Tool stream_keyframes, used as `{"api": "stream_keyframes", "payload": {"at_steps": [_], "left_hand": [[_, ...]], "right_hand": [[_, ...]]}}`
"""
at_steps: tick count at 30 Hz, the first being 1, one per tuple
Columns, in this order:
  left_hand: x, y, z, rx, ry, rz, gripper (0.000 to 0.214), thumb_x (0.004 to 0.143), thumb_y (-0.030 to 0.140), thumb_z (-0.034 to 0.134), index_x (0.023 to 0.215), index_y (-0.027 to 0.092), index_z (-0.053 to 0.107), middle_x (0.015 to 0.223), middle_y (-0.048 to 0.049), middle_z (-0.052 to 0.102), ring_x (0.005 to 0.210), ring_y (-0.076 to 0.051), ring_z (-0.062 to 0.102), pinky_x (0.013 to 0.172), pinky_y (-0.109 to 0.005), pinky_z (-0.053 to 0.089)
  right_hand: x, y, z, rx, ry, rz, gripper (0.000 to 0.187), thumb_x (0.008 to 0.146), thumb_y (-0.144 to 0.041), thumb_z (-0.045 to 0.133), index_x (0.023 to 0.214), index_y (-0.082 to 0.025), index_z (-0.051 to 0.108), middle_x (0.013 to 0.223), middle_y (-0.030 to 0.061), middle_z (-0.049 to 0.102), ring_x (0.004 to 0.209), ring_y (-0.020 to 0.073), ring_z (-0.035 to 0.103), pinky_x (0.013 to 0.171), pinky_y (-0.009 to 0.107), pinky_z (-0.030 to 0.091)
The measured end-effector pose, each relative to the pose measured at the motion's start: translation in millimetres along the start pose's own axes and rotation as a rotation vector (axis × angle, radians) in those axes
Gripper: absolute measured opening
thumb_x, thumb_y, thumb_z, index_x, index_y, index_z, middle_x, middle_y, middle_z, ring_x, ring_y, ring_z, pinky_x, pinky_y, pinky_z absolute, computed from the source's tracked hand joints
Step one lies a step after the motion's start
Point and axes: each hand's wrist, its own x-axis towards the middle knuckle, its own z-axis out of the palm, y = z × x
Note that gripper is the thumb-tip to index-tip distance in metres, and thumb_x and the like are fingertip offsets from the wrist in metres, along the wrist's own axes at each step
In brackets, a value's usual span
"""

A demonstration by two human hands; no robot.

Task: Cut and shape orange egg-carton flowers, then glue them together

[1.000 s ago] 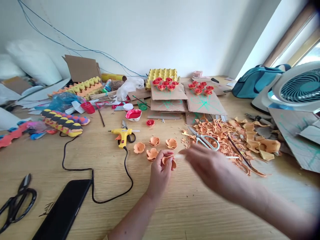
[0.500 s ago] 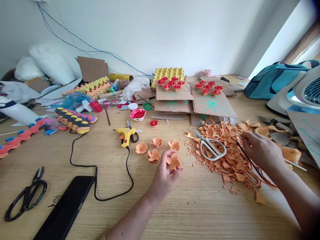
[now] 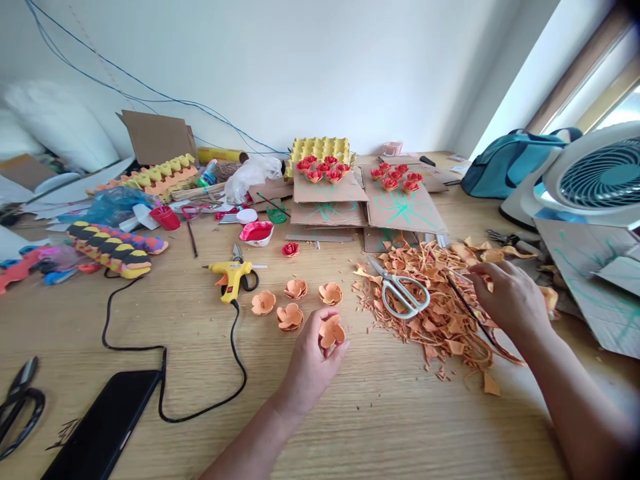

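Observation:
My left hand (image 3: pixel 313 353) is closed around an orange petalled cup (image 3: pixel 331 331) that looks cut from egg carton, holding it just above the table. Several similar orange flower cups (image 3: pixel 291 317) sit beyond it. Over the heap of orange scraps (image 3: pixel 440 320), my right hand (image 3: pixel 510 300) has its thumb and fingers pinched together; what is between them is too small to make out. A thin dark stick (image 3: pixel 469 308) lies across the heap below those fingers. White-handled scissors (image 3: pixel 406 297) rest on the heap's left side.
A yellow glue gun (image 3: pixel 231 279) with its cord lies left of the cups. Behind are a red paint dish (image 3: pixel 256 233), a red flower (image 3: pixel 291 249) and cardboard (image 3: pixel 405 212) bearing red flowers. A phone (image 3: pixel 103 427) lies front left; a fan (image 3: pixel 600 173) stands right.
The view has turned a little to the right, so everything sits further left. Both hands keep nearly the same places and poses, the left still holding the orange cup.

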Motion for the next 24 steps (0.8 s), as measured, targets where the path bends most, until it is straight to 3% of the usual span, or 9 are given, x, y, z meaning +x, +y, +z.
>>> {"api": "stream_keyframes", "payload": {"at_steps": [4,8,11,15,20,24], "left_hand": [[-0.3,3.2,-0.6,0.083,0.012,0.07,0.034,0.081,0.013,0.061,0.113,0.02,0.054,0.105,-0.0063,0.061,0.081,-0.016,0.059,0.065,-0.024,0.049],[-1.1,4.8,-0.8,0.121,0.023,0.117,0.035,0.08,0.011,0.062,0.113,0.02,0.055,0.109,-0.0067,0.061,0.093,-0.018,0.06,0.071,-0.025,0.051],[-1.0,3.3,-0.8,0.119,0.023,0.133,0.035,0.08,0.011,0.062,0.113,0.02,0.055,0.11,-0.0071,0.061,0.097,-0.019,0.06,0.071,-0.025,0.051],[0.2,-0.3,-0.8,0.127,0.009,0.117,0.039,0.078,0.01,0.063,0.114,0.021,0.054,0.111,-0.0072,0.06,0.095,-0.019,0.06,0.067,-0.025,0.05],[0.9,-0.5,-0.5,0.156,0.019,0.139,0.04,0.078,0.009,0.064,0.115,0.021,0.055,0.111,-0.0067,0.06,0.102,-0.021,0.059,0.086,-0.033,0.051],[-0.5,1.6,-0.5,0.144,0.017,0.126,0.04,0.078,0.009,0.064,0.116,0.021,0.055,0.112,-0.0073,0.061,0.106,-0.022,0.059,0.09,-0.036,0.051]], "right_hand": [[-5.7,-12.5,-13.0,0.14,-0.173,0.084,0.023,0.092,-0.041,0.051,0.092,-0.023,0.066,0.087,0.0044,0.071,0.074,0.0201,0.063,0.061,0.029,0.038],[-8.7,-22.7,-11.6,0.039,-0.355,0.102,0.028,0.091,-0.047,0.048,0.092,-0.024,0.064,0.097,0.006,0.072,0.078,0.0238,0.065,0.055,0.029,0.032],[-8.7,-22.1,-5.3,-0.021,-0.419,0.123,0.022,0.089,-0.042,0.05,0.087,-0.024,0.062,0.089,0.0071,0.072,0.075,0.0247,0.065,0.053,0.028,0.029],[-9.0,-16.9,-2.1,0.036,-0.406,0.134,0.019,0.086,-0.037,0.048,0.078,-0.023,0.059,0.072,0.0072,0.068,0.068,0.024,0.062,0.054,0.029,0.03],[-8.2,-14.4,-6.2,0.13,-0.347,0.175,0.019,0.086,-0.039,0.047,0.082,-0.024,0.059,0.072,0.0049,0.07,0.066,0.0231,0.062,0.058,0.029,0.034],[-6.9,-12.9,-9.2,0.177,-0.3,0.221,0.022,0.084,-0.043,0.049,0.082,-0.024,0.059,0.074,0.0035,0.071,0.067,0.0233,0.064,0.059,0.03,0.037]]}}
